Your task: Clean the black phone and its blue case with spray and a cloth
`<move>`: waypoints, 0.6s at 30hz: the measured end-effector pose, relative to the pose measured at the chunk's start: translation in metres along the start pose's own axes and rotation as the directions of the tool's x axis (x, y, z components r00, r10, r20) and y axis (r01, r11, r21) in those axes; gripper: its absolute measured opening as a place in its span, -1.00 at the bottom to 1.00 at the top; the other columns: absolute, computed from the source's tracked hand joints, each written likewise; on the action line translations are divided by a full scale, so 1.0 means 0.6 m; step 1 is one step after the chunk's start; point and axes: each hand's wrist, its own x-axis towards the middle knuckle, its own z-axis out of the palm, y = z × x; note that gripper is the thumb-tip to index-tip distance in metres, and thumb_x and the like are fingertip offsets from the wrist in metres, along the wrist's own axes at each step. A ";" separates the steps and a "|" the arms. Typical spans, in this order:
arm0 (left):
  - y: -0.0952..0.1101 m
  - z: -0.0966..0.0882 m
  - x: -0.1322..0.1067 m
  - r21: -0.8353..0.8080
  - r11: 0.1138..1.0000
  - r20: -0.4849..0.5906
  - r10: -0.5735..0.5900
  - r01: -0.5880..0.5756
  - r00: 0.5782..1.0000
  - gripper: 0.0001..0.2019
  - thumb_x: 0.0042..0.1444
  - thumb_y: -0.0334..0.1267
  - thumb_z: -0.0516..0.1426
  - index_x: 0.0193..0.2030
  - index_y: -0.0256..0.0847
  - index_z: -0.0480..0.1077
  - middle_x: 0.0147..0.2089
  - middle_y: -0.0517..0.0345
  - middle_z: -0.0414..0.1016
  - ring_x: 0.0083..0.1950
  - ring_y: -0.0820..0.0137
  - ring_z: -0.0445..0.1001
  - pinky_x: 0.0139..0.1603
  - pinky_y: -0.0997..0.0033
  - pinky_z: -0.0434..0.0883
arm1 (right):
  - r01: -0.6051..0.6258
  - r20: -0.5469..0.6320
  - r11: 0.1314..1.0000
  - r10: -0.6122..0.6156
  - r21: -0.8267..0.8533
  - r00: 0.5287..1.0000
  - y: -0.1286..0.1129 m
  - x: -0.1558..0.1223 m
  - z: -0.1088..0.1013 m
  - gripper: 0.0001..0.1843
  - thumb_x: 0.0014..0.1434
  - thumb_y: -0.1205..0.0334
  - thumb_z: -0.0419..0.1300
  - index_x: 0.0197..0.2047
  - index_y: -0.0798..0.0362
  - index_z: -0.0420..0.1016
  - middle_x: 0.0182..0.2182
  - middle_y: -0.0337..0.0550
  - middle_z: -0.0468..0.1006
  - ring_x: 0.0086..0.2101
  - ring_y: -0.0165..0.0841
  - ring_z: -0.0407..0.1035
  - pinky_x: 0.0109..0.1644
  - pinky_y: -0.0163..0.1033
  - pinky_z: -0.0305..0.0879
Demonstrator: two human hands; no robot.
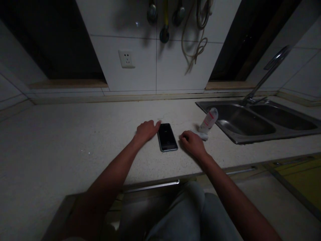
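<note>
A dark smartphone (167, 137) lies flat, screen up, on the pale countertop (75, 134). My left hand (146, 130) rests on the counter just left of the phone, fingers loosely curled, with a fingertip touching the phone's upper left corner. To the phone's right my right hand (192, 143) rests knuckles up with its fingers curled under; whether anything is in them is hidden. A small white tube with a red label (209, 120) lies just beyond my right hand, near a small white cloth or cap (202, 135).
A steel double sink (253, 122) with a tall faucet (269, 72) fills the right side. A wall socket (126, 59), hanging utensils (164, 20) and a looped cord (198, 40) are on the tiled wall behind. Drawer handles (152, 185) run below the counter edge.
</note>
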 end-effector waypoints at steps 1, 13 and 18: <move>0.011 0.001 -0.011 -0.013 1.000 0.026 -0.010 0.011 1.000 -0.34 0.15 0.36 0.01 -0.18 -0.25 0.56 -0.14 -0.34 0.58 -0.04 -0.05 0.54 -0.03 0.11 0.37 | 0.008 0.003 1.000 -0.008 -0.013 1.000 -0.004 -0.001 0.000 -0.80 0.25 0.28 0.06 -0.29 0.07 0.51 -0.27 -0.05 0.58 -0.26 -0.27 0.40 -0.24 -0.24 0.13; 0.029 0.027 -0.029 -0.135 0.991 0.073 0.010 0.000 0.997 -0.47 -0.13 0.32 0.28 -0.43 -0.18 0.51 -0.28 -0.24 0.59 -0.12 -0.09 0.55 -0.15 0.10 0.36 | 0.187 0.123 0.958 -0.163 -0.219 0.979 -0.046 -0.011 0.005 -0.83 0.29 0.30 0.04 -0.17 0.11 0.45 -0.21 0.01 0.54 -0.22 -0.23 0.38 -0.20 -0.20 0.12; 0.035 0.046 -0.023 -0.751 0.646 0.192 0.018 0.136 0.981 -0.86 -0.10 -0.24 0.32 -0.42 -0.21 0.47 -0.43 0.06 0.54 -0.38 0.27 0.49 -0.31 0.33 0.33 | 0.207 0.121 0.959 -0.185 -0.195 0.975 -0.046 -0.010 0.005 -0.81 0.28 0.28 0.04 -0.16 0.11 0.46 -0.22 0.00 0.55 -0.25 -0.24 0.38 -0.23 -0.20 0.12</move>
